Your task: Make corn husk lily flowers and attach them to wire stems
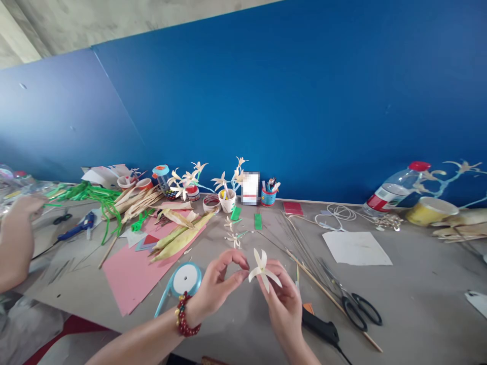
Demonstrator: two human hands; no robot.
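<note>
A white flower (262, 269) with several narrow petals is held between the fingertips and thumb of my right hand (286, 299). Its lower part is hidden by those fingers. My left hand (224, 278), with a beaded bracelet on the wrist, is just left of the flower. Its thumb and forefinger curl together close to a petal, and whatever they pinch is too small to make out. Behind the flower, small white blossoms (236, 238) lie on the table. Left of my left wrist is a roll of light-blue ribbon (185, 279). A black glue gun (321, 327) lies beside my right hand.
Black-handled scissors (359, 309), a wooden stick (331, 296) and thin wires are on the right. Pink paper (131, 274) and dried husks (182, 235) lie left. Flowers in cups (227, 202) and a bottle (391, 195) line the blue wall. Another person's arm (15, 243) reaches in at left.
</note>
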